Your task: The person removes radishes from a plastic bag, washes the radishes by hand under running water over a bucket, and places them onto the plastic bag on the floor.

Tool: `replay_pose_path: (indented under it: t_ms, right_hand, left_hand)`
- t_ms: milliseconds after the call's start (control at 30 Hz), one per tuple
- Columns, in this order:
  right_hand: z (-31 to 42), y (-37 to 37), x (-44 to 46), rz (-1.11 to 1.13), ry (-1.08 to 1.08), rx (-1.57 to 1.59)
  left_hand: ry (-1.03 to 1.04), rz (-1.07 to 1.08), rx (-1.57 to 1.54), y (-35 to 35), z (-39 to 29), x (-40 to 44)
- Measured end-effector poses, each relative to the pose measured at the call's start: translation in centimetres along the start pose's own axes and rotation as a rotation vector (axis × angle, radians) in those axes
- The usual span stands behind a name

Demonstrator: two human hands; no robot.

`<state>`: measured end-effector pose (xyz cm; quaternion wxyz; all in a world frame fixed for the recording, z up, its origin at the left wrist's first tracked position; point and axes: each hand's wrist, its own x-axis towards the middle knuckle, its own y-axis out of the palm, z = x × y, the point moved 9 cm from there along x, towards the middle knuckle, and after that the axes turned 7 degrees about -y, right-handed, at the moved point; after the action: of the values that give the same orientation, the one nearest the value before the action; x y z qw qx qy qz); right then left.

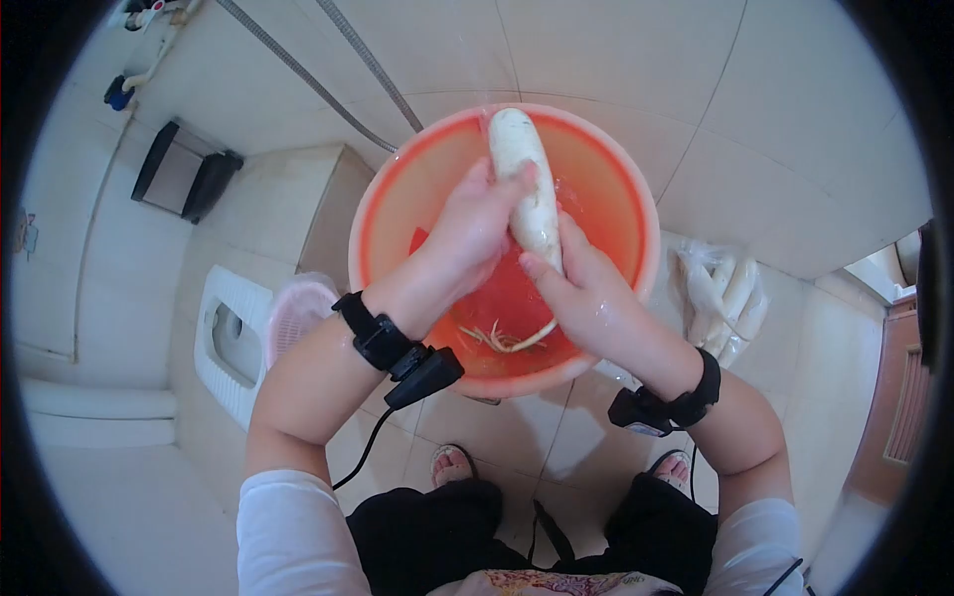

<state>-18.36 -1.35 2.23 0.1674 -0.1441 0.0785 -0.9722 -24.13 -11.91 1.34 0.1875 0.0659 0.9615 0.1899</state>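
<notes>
A white daikon radish (pixel 525 169) is held at a steep tilt over an orange basin (pixel 393 189), wet and with a few dark specks. My left hand (pixel 479 221) is closed around its middle from the left side. Lower down, my right hand (pixel 586 288) grips the root end, its thumb lying across the radish. From that end a long thin root with fine rootlets (pixel 505 343) curls down and left inside the basin. Some water lies in the basin, and a few splashes show near the radish. Part of the radish is hidden behind my fingers.
On the tiled floor at the right lies a clear plastic bag of daikon radishes (pixel 723 298). A pink basket (pixel 298 313) stands left of the basin, beside a squat toilet (pixel 224 348). Two metal hoses (pixel 373 65) hang behind. A dark-framed bin (pixel 179 174) is at the far left.
</notes>
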Motion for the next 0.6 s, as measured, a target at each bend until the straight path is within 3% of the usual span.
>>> replay_pose_path:
  t_ms: [100, 267, 467, 600]
  right_hand:
    - [0.8, 1.2, -0.5, 0.146, 0.037, -0.035]
    - [0.8, 0.7, -0.3, 0.117, 0.019, -0.043]
    - [-0.3, 0.4, 0.2, 0.057, 0.033, 0.058]
    - [0.0, 0.4, -0.2, 0.047, 0.081, 0.030]
  left_hand:
    - [-0.018, -0.048, 0.017, -2.6, -1.9, 2.9]
    - [-0.047, -0.114, -0.015, -2.3, 0.4, 2.7]
    - [0.021, 0.050, -0.005, 1.5, 1.0, -1.9]
    - [0.002, 0.008, 0.101, -0.4, -0.2, 0.1]
